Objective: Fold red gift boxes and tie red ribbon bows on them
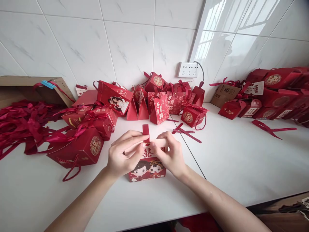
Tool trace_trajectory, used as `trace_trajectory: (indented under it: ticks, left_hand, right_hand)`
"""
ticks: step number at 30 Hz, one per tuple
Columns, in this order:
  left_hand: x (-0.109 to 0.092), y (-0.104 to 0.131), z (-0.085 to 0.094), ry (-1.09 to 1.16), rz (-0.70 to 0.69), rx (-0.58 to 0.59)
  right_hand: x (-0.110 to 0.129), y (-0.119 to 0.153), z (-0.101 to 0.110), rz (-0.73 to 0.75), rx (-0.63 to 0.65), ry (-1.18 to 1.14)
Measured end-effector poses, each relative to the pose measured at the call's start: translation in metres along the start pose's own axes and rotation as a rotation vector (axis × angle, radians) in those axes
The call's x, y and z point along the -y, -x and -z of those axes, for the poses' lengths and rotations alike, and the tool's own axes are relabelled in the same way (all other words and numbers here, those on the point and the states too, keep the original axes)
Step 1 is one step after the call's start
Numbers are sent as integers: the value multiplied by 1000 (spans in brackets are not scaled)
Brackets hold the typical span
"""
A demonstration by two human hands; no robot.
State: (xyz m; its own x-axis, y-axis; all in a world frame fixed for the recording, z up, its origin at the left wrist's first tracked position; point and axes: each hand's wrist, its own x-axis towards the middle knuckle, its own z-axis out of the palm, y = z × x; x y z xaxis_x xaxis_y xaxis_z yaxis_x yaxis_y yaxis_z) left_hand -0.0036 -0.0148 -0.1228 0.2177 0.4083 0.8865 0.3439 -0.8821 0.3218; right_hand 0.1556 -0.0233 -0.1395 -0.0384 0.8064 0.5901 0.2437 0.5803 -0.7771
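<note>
A red and cream gift box [147,170] printed with a cartoon couple stands upright on the white table in front of me. My left hand [126,151] is closed at the box's top left, its fingers by a short red strip [145,129] that sticks up from the top edge. On the other side, my right hand [169,153] pinches the upper right edge, thumb on the front face. Both thumbs nearly meet above the red printed character. The fingertips behind the box's top are partly hidden.
Red gift boxes [159,108] crowd the wall, with larger ones [79,146] to the left. Loose dark red ribbons [31,122] lie beside an open carton [36,82]. More boxes [277,96] are stacked at right. Red strips [187,131] lie behind my right hand.
</note>
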Motion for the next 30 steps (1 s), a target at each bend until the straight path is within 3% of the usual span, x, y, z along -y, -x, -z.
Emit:
trace_trajectory:
  ticks: [30]
  left_hand:
    - [-4,-2,1,14,108,30]
  right_hand:
    - [-2,0,0,-40,47,-41]
